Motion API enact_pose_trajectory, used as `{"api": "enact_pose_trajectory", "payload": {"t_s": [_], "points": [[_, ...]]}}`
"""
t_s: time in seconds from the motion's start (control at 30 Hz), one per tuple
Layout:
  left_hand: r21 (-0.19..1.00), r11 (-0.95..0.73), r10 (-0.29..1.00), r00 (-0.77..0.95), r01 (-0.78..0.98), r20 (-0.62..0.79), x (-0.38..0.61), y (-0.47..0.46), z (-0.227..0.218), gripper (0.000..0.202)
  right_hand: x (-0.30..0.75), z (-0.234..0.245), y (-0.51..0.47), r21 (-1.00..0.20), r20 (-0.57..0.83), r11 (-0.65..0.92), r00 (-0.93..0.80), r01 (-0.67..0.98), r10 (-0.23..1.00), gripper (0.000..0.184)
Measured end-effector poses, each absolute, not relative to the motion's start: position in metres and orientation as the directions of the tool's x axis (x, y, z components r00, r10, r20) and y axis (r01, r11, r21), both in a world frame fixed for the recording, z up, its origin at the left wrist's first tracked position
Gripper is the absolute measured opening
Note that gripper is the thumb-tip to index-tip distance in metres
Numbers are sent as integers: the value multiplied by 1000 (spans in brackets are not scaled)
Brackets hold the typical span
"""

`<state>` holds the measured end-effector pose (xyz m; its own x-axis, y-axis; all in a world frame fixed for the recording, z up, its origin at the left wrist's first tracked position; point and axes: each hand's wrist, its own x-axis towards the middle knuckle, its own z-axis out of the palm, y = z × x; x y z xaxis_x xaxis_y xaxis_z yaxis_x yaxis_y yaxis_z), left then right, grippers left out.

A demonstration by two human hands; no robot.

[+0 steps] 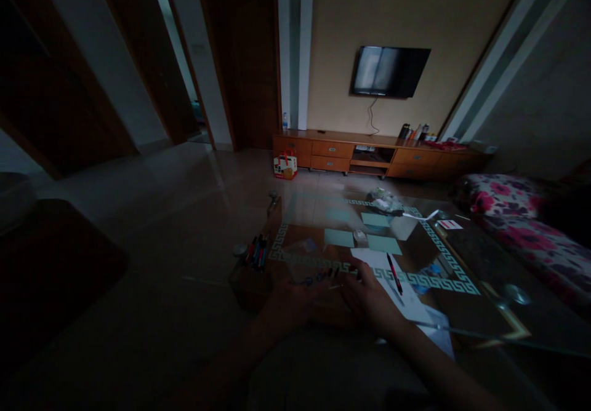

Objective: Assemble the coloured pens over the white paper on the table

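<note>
The room is dim. My left hand [290, 300] rests at the near edge of a glass coffee table [462, 312], fingers curled by small dark items [318, 275]. My right hand [369, 294] lies beside it, fingers bent toward the same small items; what either hand holds is too dark to make out. A red pen [394, 272] lies on white paper [392, 275] just right of my right hand. Several pale green sheets [338, 237] lie farther out on the table.
A bundle of pens [257, 252] sits at the table's left edge. A plastic bag [385, 202] lies at the far end. A floral sofa [521, 220] stands right, a low wooden TV cabinet [369, 152] under a wall TV [389, 71] behind, a box [285, 166] on the floor.
</note>
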<state>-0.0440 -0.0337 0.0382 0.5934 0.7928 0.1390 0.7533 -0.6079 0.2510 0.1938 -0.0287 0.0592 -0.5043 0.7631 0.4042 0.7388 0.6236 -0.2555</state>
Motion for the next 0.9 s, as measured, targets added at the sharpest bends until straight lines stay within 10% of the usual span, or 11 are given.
{"api": "enact_pose_trajectory", "payload": {"t_s": [0.43,0.9], "points": [[107,-347,938,347,932,17,-51,-27,32,38,217,55,-16,-356,422,534,-378,767,824,16],[167,-267,963,269,949,11,-48,-30,44,33,223,2,4,-359,146,395,-367,846,919,18]]}}
